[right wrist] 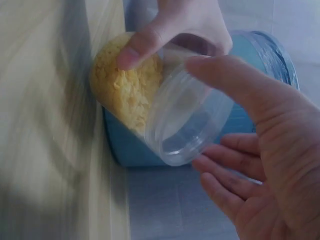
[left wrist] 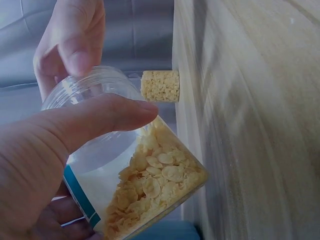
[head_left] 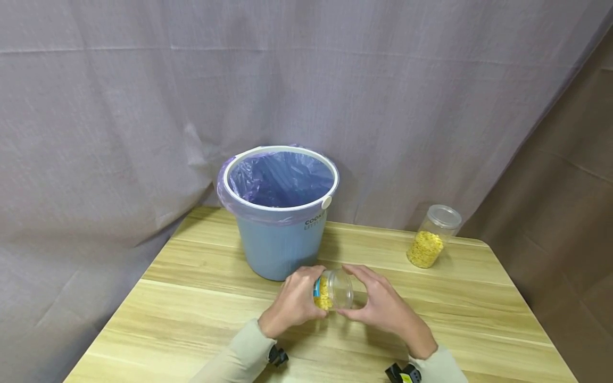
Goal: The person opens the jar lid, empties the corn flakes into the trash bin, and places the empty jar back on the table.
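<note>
My left hand (head_left: 298,299) grips a clear plastic jar (right wrist: 132,97) round its body, thumb on one side and fingers on the other. Pale yellow flakes (left wrist: 160,175) fill part of the jar, and a white and blue label shows on its side. The jar is tilted over, above the table, with its clear lid (right wrist: 192,137) towards the right. Thumb and fingers of my right hand (head_left: 380,304) hold the lid by its rim from opposite sides. In the right wrist view the lid covers the jar's mouth; whether it is loosened I cannot tell.
A blue bucket (head_left: 282,244) with a purple bag liner and white rim stands just behind my hands. Another clear lidded jar of yellow flakes (head_left: 433,236) stands at the table's back right. Grey curtain (head_left: 383,106) hangs behind the wooden table (head_left: 191,308).
</note>
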`<state>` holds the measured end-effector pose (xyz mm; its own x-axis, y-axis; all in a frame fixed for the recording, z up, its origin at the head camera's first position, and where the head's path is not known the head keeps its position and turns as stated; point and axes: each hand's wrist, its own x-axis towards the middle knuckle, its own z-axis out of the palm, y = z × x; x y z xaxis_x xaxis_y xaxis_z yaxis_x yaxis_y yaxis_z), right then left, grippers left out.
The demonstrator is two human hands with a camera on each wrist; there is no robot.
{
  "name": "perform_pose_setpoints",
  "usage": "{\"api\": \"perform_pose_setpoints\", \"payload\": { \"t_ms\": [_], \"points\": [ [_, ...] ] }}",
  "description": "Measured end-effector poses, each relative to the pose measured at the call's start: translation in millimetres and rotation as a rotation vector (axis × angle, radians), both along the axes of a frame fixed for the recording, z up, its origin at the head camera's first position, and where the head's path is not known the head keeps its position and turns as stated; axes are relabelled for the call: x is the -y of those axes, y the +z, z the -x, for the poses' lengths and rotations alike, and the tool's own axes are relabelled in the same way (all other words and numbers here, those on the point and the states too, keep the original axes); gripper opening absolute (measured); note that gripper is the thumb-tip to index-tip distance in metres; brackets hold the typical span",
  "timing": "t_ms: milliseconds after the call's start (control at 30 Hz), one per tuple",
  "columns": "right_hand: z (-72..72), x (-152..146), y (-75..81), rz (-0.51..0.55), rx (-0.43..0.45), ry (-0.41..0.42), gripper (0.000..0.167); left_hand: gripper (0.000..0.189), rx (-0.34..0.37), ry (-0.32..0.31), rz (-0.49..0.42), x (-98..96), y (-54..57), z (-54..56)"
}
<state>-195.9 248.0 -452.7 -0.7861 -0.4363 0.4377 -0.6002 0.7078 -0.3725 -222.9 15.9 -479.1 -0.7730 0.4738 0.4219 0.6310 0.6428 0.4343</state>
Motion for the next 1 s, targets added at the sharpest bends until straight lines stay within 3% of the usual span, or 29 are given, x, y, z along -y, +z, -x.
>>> {"api": "perform_pose_setpoints", "payload": {
  "t_ms": [167, 367, 567, 767, 1000],
  "points": [
    [0.2, -3, -0.1, 0.020, 0.014, -0.027, 0.099, 0.094, 0.022, -0.001, -0.003, -0.3, 0.9, -0.7],
    [-1.0, 4, -2.5, 0.057, 0.151, -0.160, 0.081, 0.093, 0.025, 0.002, -0.005, -0.6, 0.5, -1.1],
    [-1.4, 8, -4.6, 0.064, 0.235, -0.175, 0.073, 0.095, 0.013, 0.002, -0.003, -1.4, 0.6, -1.8],
    [-2.1, 6, -4.4, 0.071, 0.203, -0.145, 0.076, 0.093, 0.028, 0.006, 0.000, -2.1, 1.8, -3.0],
    [-2.4, 1, -0.9, 0.036, 0.086, -0.051, 0.088, 0.092, 0.029, 0.004, 0.009, -1.1, 2.3, -2.8]
  ]
}}
